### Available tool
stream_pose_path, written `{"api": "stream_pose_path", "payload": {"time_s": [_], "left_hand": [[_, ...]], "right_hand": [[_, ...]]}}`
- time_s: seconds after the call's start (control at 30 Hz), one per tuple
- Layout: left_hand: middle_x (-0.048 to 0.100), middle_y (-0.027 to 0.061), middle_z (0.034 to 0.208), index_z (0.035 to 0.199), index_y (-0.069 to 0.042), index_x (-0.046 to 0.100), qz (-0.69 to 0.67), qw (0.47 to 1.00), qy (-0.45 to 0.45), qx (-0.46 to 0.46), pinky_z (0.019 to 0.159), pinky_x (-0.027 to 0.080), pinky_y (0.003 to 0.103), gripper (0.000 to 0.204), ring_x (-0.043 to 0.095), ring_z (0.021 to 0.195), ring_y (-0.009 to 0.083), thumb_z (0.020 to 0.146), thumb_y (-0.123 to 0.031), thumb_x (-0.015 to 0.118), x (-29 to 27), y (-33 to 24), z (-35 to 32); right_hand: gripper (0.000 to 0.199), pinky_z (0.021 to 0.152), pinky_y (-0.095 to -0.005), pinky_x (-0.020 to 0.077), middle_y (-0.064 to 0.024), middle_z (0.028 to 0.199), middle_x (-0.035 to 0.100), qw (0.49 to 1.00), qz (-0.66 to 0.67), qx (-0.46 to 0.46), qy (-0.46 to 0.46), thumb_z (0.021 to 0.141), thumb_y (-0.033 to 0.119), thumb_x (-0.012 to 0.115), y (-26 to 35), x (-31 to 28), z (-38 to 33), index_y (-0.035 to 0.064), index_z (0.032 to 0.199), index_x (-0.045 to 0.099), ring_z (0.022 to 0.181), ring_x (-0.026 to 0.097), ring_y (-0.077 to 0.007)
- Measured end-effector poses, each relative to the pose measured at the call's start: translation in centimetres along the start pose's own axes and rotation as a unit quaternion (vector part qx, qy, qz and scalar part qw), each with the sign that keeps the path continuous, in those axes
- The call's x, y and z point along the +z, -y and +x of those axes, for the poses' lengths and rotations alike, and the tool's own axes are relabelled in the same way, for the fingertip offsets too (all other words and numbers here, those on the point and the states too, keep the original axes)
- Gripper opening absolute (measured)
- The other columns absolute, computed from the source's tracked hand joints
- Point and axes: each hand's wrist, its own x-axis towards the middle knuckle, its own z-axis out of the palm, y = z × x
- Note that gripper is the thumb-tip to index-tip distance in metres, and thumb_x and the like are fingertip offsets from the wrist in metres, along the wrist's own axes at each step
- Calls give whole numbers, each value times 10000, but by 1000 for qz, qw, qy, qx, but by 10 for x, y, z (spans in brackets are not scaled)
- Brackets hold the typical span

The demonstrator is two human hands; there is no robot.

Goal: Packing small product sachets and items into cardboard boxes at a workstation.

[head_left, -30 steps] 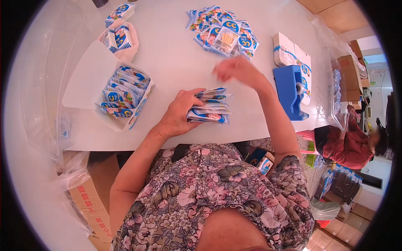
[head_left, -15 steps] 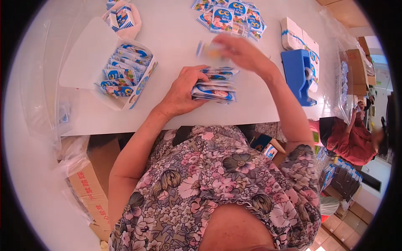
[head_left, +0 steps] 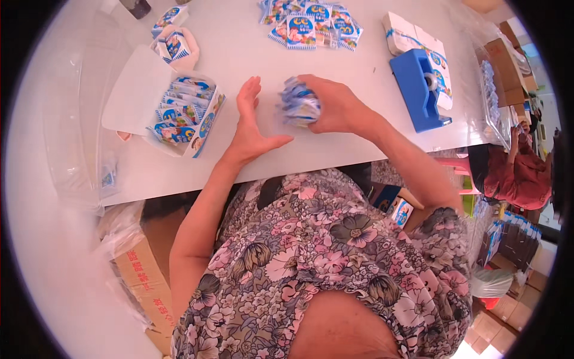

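Observation:
A stack of small blue-and-white sachets [head_left: 299,103], blurred by motion, is gripped in my right hand [head_left: 339,106] above the white table. My left hand [head_left: 248,128] is open to the left of the stack, thumb and fingers spread apart and holding nothing. Farther left stands an open white carton [head_left: 206,128] with its lid folded back; rows of the same kind of sachets [head_left: 182,110] fill much of it. Beyond my hands, a loose pile of sachets [head_left: 311,27] lies flat on the table.
A blue tape dispenser [head_left: 412,90] stands at the right beside a bundle of flat white cartons [head_left: 412,36]. Smaller opened packs [head_left: 175,46] lie at the far left. A clear plastic bin [head_left: 493,107] is at the right edge, with a person in red [head_left: 517,176] beyond.
My left hand has let go of the sachets and spread open. The right hand, which was moving a blurred sachet above them, now grips the stack. The view has shifted slightly.

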Motion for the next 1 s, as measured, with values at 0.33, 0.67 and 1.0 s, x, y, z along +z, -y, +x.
{"api": "stream_pose_path", "payload": {"time_s": [0.33,0.67,1.0], "left_hand": [[243,182,1519,1569,-191,-61,-188,981,43,-19,1154,335,454,1437,337,1414,319,574,-215,975,46,7,38],[272,169,1507,1539,-144,-147,-357,933,-11,-49,1166,293,444,1337,313,1417,275,702,-169,896,68,-9,25],[532,178,1318,1333,-41,503,252,919,-232,193,1008,415,462,720,508,1221,341,716,-194,842,-44,-79,-78]], "right_hand": [[1220,1145,-404,359,-162,1500,420,888,434,-79,-131,611,171,927,-48,49,-18,92,1559,163,1364,459,-277],[977,1051,-367,442,-133,1353,564,849,508,-46,-139,639,241,921,-30,59,-7,34,1432,388,1231,559,-220],[771,839,-375,543,-141,1071,707,995,-26,57,-83,585,270,870,19,-5,28,64,1251,541,975,696,-284]]}}
